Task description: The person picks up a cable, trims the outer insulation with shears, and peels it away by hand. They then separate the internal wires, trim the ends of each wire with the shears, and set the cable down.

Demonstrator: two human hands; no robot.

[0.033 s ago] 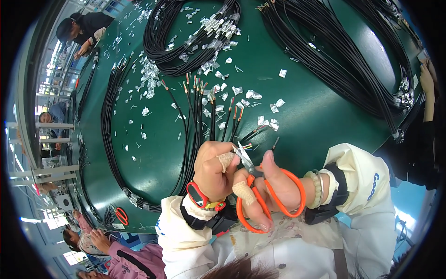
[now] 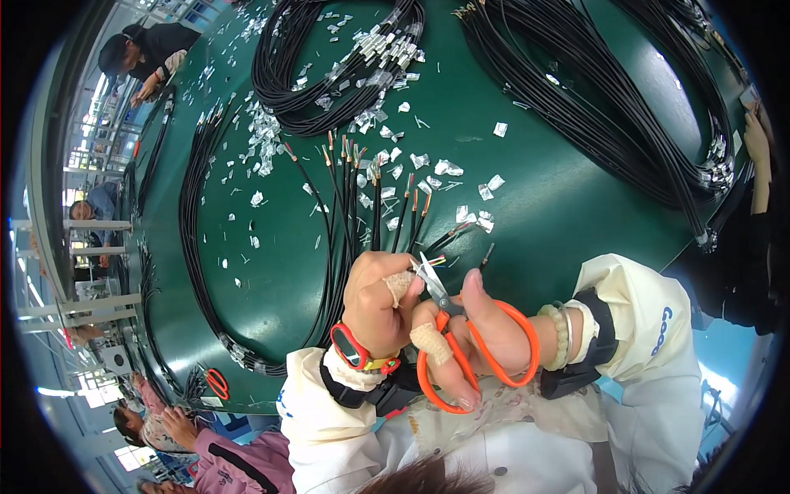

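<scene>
My left hand (image 2: 376,298) is closed, its thumb and fingers pinching a cable end with thin coloured wires (image 2: 439,262) fanning out past the fingertips. My right hand (image 2: 494,329) grips a pair of scissors (image 2: 499,370) with orange loop handles, the fingers and thumb through the loops. The scissor blades (image 2: 429,276) are parted slightly and lie against the left fingertips beside the wires. Bandage wraps cover a finger on each hand. Beyond the left hand, several black cables (image 2: 333,272) with stripped ends (image 2: 350,150) run away across the table.
Coiled black cables with silver connectors (image 2: 387,45) lie at the far side of the green table (image 2: 461,140). A larger cable bundle (image 2: 592,107) stretches to the right, another (image 2: 191,189) to the left. Foil-like scraps (image 2: 265,132) are scattered about. Other orange scissors (image 2: 217,384) lie near left; co-workers surround the table.
</scene>
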